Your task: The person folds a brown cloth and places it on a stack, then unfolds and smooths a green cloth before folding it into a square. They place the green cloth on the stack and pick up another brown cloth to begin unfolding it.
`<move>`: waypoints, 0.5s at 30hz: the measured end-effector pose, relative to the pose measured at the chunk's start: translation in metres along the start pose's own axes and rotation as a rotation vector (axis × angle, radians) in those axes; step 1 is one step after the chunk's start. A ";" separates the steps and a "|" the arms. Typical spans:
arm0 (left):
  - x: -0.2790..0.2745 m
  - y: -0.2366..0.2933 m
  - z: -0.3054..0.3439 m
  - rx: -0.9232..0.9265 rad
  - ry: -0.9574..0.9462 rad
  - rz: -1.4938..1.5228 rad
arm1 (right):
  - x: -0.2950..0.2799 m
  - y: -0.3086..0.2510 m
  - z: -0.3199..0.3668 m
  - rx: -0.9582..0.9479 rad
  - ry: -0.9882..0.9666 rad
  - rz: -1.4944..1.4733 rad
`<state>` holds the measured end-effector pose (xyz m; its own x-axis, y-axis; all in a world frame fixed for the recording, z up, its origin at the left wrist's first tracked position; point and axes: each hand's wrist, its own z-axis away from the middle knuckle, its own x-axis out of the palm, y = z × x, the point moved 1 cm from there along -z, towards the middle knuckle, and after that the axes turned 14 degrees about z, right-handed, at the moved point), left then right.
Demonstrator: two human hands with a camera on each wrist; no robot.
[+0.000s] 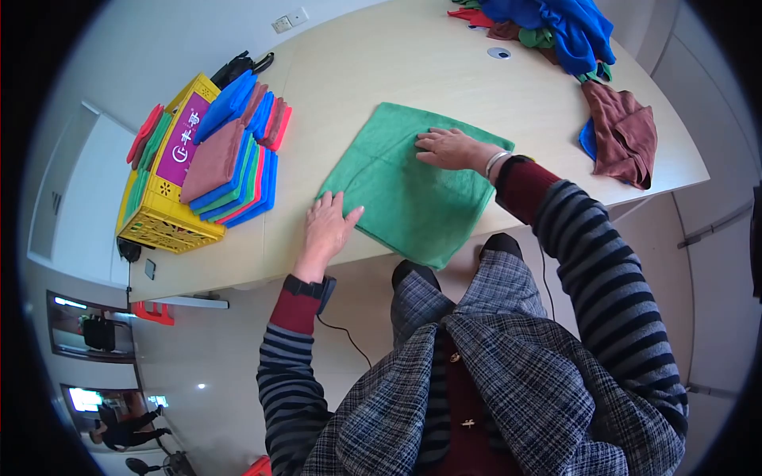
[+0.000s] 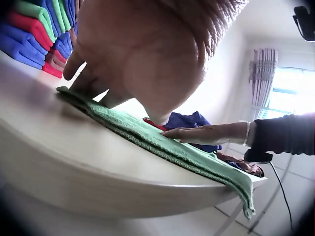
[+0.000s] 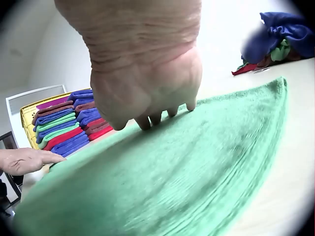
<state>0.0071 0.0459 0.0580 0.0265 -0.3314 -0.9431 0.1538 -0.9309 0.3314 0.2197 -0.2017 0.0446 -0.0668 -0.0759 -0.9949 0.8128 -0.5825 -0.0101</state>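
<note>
A green cloth (image 1: 397,194) lies flat in layers on the table, its near corner hanging past the front edge. The left hand (image 1: 324,230) rests with spread fingers on the cloth's left corner; in the left wrist view that hand (image 2: 133,59) arches over the layered edge of the cloth (image 2: 147,137). On the cloth's upper right part lies the right hand (image 1: 456,149), palm down, fingers extended. The right wrist view has the right hand's (image 3: 147,83) fingertips touching the green surface (image 3: 162,167).
Folded cloths (image 1: 238,170) in several colours are stacked at the left, beside and against a yellow crate (image 1: 171,226). A blue heap of cloths (image 1: 575,36) lies at the back right, with a brown cloth (image 1: 623,135) near the right edge. A cable hole (image 1: 499,53) is at the back.
</note>
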 end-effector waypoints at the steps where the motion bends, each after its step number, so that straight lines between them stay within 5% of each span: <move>1: -0.003 0.006 0.007 -0.020 -0.008 -0.012 | 0.001 -0.003 -0.005 -0.003 0.007 0.000; 10: -0.022 0.056 0.077 0.026 -0.093 -0.129 | 0.014 -0.052 0.002 -0.054 0.156 0.027; 13: -0.041 0.062 0.068 -0.168 -0.268 0.061 | 0.019 -0.074 0.038 -0.054 0.211 0.048; 15: -0.039 0.052 0.040 0.016 -0.116 0.068 | 0.023 -0.079 0.053 -0.001 0.275 0.078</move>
<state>-0.0259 0.0041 0.1133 -0.0782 -0.4085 -0.9094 0.1398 -0.9077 0.3957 0.1235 -0.2008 0.0277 0.1550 0.1021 -0.9826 0.8101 -0.5824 0.0673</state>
